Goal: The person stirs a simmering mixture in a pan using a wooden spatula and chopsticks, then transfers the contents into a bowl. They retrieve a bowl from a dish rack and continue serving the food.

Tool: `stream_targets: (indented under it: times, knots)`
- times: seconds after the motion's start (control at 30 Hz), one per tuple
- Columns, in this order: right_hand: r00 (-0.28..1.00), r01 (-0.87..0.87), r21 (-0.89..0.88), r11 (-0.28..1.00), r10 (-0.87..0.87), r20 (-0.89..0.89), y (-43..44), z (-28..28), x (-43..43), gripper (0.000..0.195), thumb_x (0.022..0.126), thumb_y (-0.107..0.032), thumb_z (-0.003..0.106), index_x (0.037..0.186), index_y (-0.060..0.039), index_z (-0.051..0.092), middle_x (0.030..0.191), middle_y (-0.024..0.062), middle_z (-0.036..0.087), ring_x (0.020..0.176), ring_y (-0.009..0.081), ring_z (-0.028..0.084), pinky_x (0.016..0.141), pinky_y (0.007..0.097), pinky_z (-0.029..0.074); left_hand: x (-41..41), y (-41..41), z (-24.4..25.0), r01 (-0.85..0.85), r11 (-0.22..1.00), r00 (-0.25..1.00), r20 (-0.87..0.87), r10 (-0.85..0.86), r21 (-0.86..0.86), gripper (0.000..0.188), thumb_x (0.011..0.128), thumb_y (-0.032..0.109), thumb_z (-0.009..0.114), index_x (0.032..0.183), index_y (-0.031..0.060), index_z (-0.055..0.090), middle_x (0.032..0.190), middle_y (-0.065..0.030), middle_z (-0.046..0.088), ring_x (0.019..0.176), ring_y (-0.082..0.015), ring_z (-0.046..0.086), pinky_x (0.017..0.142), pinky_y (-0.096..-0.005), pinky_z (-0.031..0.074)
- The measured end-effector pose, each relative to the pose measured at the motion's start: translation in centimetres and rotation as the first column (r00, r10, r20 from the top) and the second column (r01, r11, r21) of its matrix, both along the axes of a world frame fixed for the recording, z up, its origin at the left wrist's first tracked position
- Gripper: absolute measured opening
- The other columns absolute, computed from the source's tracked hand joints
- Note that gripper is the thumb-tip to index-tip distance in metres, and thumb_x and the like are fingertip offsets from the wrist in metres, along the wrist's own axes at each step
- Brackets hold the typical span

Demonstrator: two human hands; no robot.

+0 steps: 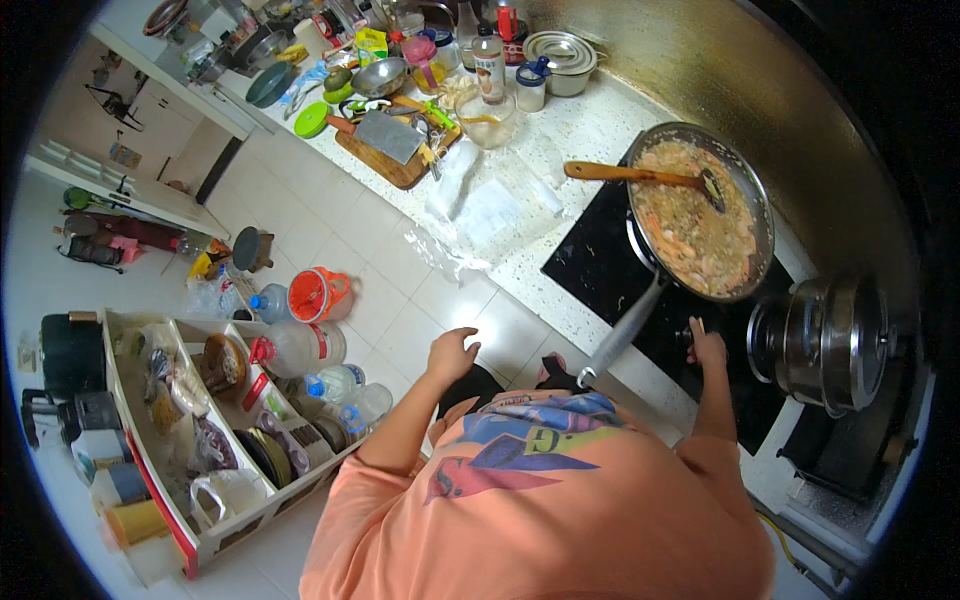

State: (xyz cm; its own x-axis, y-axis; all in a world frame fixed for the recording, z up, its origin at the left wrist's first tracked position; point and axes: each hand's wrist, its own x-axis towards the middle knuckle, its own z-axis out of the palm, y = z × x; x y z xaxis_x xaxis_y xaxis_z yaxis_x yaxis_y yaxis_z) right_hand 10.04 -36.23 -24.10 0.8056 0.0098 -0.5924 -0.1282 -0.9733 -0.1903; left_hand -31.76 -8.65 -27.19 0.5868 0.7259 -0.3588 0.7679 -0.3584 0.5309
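My right hand [706,348] is over the black glass cooktop [592,247], its fingers closed around a small control knob [683,336], which they partly hide. Just beyond it sits a wide frying pan [763,191] with a long grey handle [626,330] pointing back toward my body. Inside the pan is a chunky, pale, saucy mixture [686,232] with orange pieces. A wooden-handled spatula [637,173] rests across the pan, its dark head in the food. My left hand [453,354] hangs in front of my body above the tiled floor, fingers apart and holding nothing.
A lidded steel pot [825,345] stands right of the pan. On the speckled counter [622,105] are a cleaver [390,136] on a wooden board [401,174], plastic wrapping [487,210], a glass bowl [487,127] and several jars. A shelf unit [285,499] and water bottles [300,349] stand at left.
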Motion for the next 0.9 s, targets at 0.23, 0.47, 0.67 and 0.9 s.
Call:
stream_targets:
  times: [0.23, 0.47, 0.67, 0.9]
  knots:
    - [0.992, 0.045, 0.055, 0.997, -0.051, 0.111, -4.4, -2.5, -14.0, 0.048, 0.082, -0.042, 0.067, 0.067, 0.0041, 0.066, 0.057, 0.0135, 0.064, 0.054, 0.0259, 0.065, 0.056, 0.0379, 0.052, -0.4, 19.0, -11.6, 0.409, 0.893, 0.798, -0.548, -0.249, 0.190, 0.056, 0.086, 0.031, 0.058, 0.137, 0.0093, 0.047, 0.148, -0.0076, 0.038, 0.137, -0.0271, 0.033, 0.109, -0.0507, 0.027]
    - [0.927, -0.155, -0.122, 0.980, 0.102, -0.361, 3.6, -5.0, -39.2, 0.043, 0.084, -0.042, 0.062, 0.091, -0.0001, 0.070, 0.084, 0.0188, 0.069, 0.076, 0.0368, 0.065, 0.074, 0.0458, 0.050, 3.6, 33.0, -18.3, 0.736, 0.676, 0.555, -0.609, -0.567, 0.042, 0.046, 0.090, 0.024, 0.043, 0.132, 0.0079, 0.054, 0.141, -0.0096, 0.049, 0.133, -0.0248, 0.040, 0.112, -0.0437, 0.024]
    - [0.970, -0.025, -0.061, 0.998, 0.009, -0.244, 13.6, -3.6, -43.8, 0.043, 0.082, -0.043, 0.065, 0.087, -0.0011, 0.069, 0.076, 0.0168, 0.067, 0.073, 0.0338, 0.065, 0.069, 0.0427, 0.051, 3.5, 34.4, -22.1, 0.659, 0.716, 0.742, -0.354, -0.570, 0.229, 0.046, 0.089, 0.018, 0.045, 0.134, 0.0089, 0.051, 0.140, -0.0134, 0.048, 0.130, -0.0288, 0.045, 0.110, -0.0413, 0.030]
    - [0.956, -0.234, -0.116, 0.965, 0.206, -0.211, 18.6, -5.0, -44.2, 0.036, 0.082, -0.038, 0.065, 0.088, -0.0025, 0.065, 0.083, 0.0194, 0.065, 0.083, 0.0386, 0.063, 0.072, 0.0459, 0.051, 3.5, 33.9, -19.4, 0.721, 0.681, 0.506, -0.574, -0.644, -0.127, 0.033, 0.086, 0.016, 0.053, 0.118, 0.0088, 0.057, 0.130, -0.0112, 0.055, 0.121, -0.0221, 0.052, 0.086, -0.0379, 0.052]
